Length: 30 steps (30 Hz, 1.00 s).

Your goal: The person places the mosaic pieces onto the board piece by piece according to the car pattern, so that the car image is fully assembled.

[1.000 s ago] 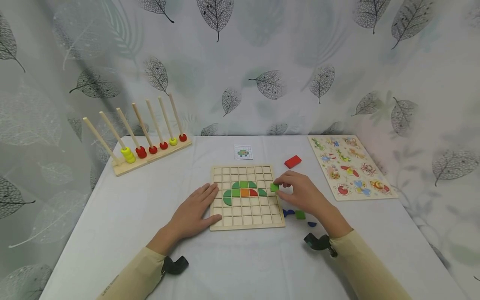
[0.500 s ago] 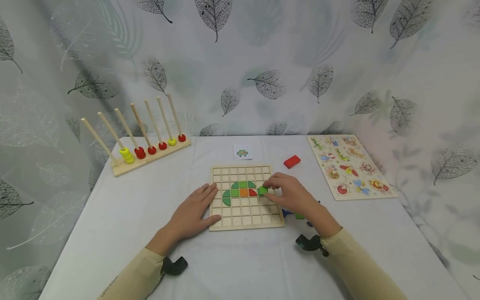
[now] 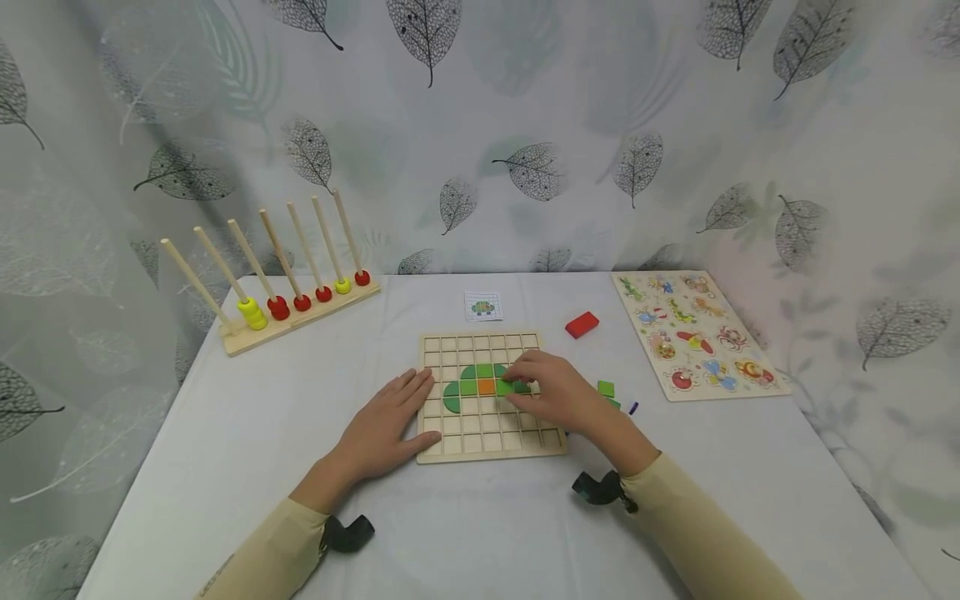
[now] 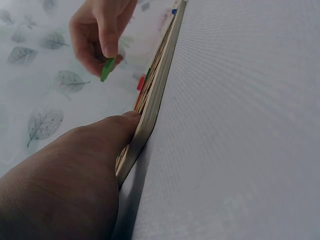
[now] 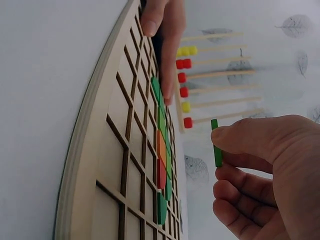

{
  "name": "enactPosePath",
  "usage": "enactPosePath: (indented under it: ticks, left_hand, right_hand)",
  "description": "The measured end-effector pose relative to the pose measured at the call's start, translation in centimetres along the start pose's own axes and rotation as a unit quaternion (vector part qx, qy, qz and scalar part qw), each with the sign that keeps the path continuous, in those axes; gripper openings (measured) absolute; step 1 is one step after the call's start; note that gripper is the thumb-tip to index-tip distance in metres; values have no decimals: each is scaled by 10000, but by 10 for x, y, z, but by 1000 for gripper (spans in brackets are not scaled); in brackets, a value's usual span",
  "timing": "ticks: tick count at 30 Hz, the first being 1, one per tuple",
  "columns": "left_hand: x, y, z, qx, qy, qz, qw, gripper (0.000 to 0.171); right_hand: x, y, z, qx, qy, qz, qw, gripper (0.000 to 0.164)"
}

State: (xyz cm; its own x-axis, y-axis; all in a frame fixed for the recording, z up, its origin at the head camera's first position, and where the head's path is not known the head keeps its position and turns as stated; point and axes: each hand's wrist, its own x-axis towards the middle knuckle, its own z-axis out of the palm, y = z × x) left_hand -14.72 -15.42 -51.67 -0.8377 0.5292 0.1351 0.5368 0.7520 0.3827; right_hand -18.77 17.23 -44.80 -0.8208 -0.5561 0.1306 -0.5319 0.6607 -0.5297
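My right hand [image 3: 558,396] pinches a thin green square tile [image 5: 216,145] between thumb and fingers, held above the wooden grid board [image 3: 450,447]. In the board's cells lie green pieces [image 3: 452,397], an orange square [image 3: 486,387] and a red rounded piece [image 5: 161,172]; the right hand hides that red piece in the head view. My left hand [image 3: 386,423] rests at the board's left edge with fingers extended, and its thumb touches the rim in the left wrist view.
Behind the board lies a small pattern card [image 3: 482,307], with a red block [image 3: 582,324] to its right. Loose green tiles [image 3: 606,388] and a blue piece [image 3: 633,408] lie beyond the right wrist. A bead stacker [image 3: 300,321] stands back left, an animal puzzle [image 3: 697,337] back right.
My right hand has carried the green tile leftward from the board's right edge to over the coloured pieces. The left hand has stayed on the board's left edge.
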Motion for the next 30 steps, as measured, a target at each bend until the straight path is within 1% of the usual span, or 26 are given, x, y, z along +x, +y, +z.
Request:
enactPosePath:
  ticks: [5,9,18,22,30]
  left_hand:
    - [0,1,0,-17,8,30,10000,93]
    - [-1,1,0,11,21,44,10000,92]
    - [0,0,-1,5,39,24,10000,92]
    - [-1,-1,-1,11,32,24,10000,92]
    - [0,-1,-1,13,39,58,10000,93]
  right_hand:
    - [3,-2,5,-87,-29,-149,9998,22]
    - [6,-5,8,-142,-45,-168,9997,23]
    - [13,-13,15,-182,-111,29,9998,25]
    - [15,-15,19,-169,-149,-35,9997,26]
    - [20,-17,28,-156,-301,70,9994,25]
